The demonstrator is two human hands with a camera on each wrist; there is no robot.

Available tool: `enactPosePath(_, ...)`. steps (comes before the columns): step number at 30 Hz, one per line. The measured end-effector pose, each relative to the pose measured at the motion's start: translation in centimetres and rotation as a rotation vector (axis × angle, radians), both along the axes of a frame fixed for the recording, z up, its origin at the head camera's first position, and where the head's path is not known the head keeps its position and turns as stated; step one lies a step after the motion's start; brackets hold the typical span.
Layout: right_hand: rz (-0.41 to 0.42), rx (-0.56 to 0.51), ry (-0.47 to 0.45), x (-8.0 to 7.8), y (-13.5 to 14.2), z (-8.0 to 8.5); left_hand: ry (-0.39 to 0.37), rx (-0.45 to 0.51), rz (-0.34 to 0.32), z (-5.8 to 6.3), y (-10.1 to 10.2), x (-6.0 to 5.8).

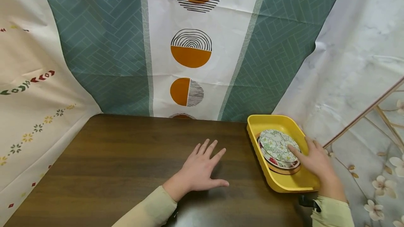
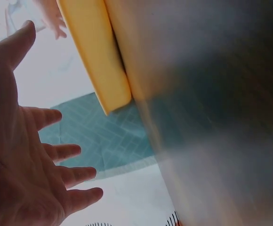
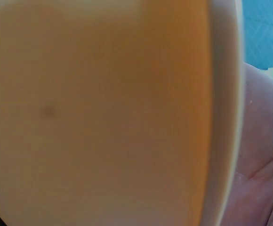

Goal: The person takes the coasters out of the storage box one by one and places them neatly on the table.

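A yellow tray [image 1: 259, 157] stands at the table's right side. In it lies a stack of round flower-patterned discs that look like coasters [image 1: 277, 144], overlapping unevenly, with a brown edge showing below. My right hand [image 1: 317, 158] is over the tray's right rim, its thumb reaching above the coasters and its fingers extended. In the left wrist view those fingers stand apart from the tray wall. A blurred tray wall [image 3: 103, 117] fills most of the right wrist view, with the palm [image 3: 263, 155] beyond it. Fingers spread, my left hand [image 1: 202, 169] hovers over the table, holding nothing.
The dark brown wooden table [image 1: 126, 164] ends at a patterned cloth [image 1: 189, 80] hanging behind. More cloth hangs at the left [image 1: 31, 108] and close along the tray's right side [image 1: 363, 143].
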State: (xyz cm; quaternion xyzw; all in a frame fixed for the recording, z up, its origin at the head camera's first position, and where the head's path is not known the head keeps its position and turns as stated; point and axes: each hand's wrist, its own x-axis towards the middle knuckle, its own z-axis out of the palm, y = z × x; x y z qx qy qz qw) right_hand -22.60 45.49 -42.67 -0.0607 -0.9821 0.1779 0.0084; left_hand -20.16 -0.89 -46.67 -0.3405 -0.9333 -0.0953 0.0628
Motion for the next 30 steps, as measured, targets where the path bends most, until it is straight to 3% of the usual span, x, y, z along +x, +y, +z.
enactPosePath(12, 0.000, -0.056, 0.007, 0.2, 2.1, -0.4, 0.028, -0.010, -0.032, -0.1, 2.7, -0.2)
enactPosePath(22, -0.078, -0.028, -0.110, 0.3, 4.1, -0.7, 0.013, -0.019, -0.045, -0.2, 4.3, -0.4)
enactPosePath(30, -0.092, -0.022, -0.124, 0.6, 4.7, -1.0, 0.000, -0.009, -0.043, -0.1, 4.9, -0.7)
